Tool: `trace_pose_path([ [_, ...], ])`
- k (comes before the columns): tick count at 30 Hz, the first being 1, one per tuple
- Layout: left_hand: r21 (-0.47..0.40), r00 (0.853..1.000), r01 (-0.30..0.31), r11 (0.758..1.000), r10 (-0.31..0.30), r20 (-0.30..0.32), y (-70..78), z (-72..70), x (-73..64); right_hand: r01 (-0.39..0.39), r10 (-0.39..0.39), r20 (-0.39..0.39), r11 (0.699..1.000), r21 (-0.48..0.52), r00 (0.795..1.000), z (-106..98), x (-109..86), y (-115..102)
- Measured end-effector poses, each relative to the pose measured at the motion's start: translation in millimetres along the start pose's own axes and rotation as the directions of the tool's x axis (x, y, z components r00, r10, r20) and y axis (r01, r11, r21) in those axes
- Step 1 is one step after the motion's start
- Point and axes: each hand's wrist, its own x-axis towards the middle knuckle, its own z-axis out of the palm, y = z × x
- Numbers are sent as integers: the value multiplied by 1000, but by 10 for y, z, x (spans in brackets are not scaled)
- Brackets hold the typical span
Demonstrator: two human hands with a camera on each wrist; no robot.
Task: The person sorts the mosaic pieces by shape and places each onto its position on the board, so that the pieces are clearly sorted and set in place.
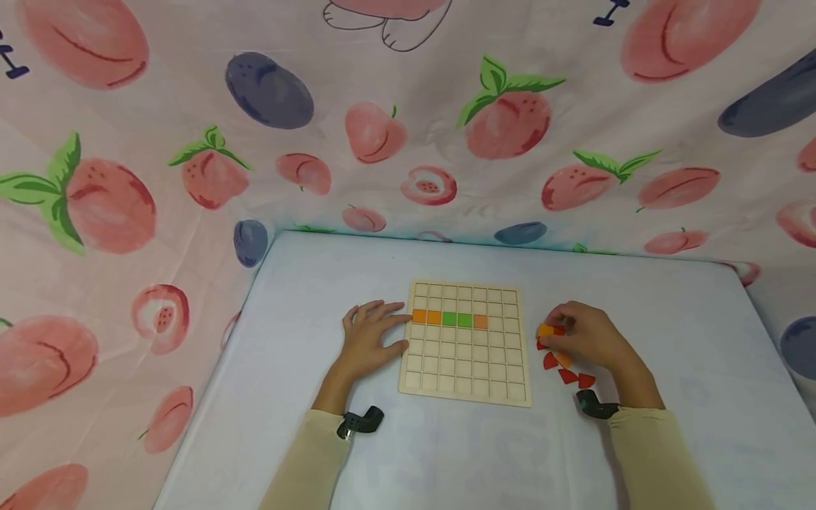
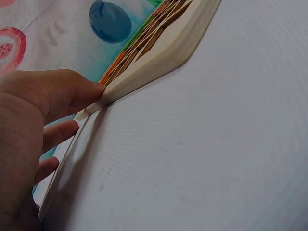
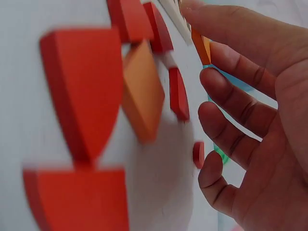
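A square wooden grid board lies on the white table. One row on it holds two orange tiles, two green tiles and a darker orange tile. My left hand rests at the board's left edge, fingers spread, with the thumb against the rim. Right of the board, my right hand pinches an orange tile between thumb and index finger; its other fingers curve loosely. Below that hand are several red pieces and an orange piece.
White cloth covers the table. A peach-print curtain hangs along the back and left side. Dark straps with small camera mounts sit at both wrists, by the beige sleeves.
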Motion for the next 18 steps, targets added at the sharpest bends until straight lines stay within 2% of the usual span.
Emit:
trace_pose_path([
  [6, 17, 1000, 5, 1000, -5, 0, -10, 4, -1, 16, -17, 15, 999, 36, 1000, 68, 74, -134],
  [13, 14, 1000, 10, 1000, -10, 3, -7, 1, -4, 85, -86, 10, 995, 43, 996, 124, 131, -286],
  [18, 17, 1000, 12, 1000, -12, 6, -2, 4, -2, 60, -62, 31, 996, 69, 998, 167, 185, -385],
])
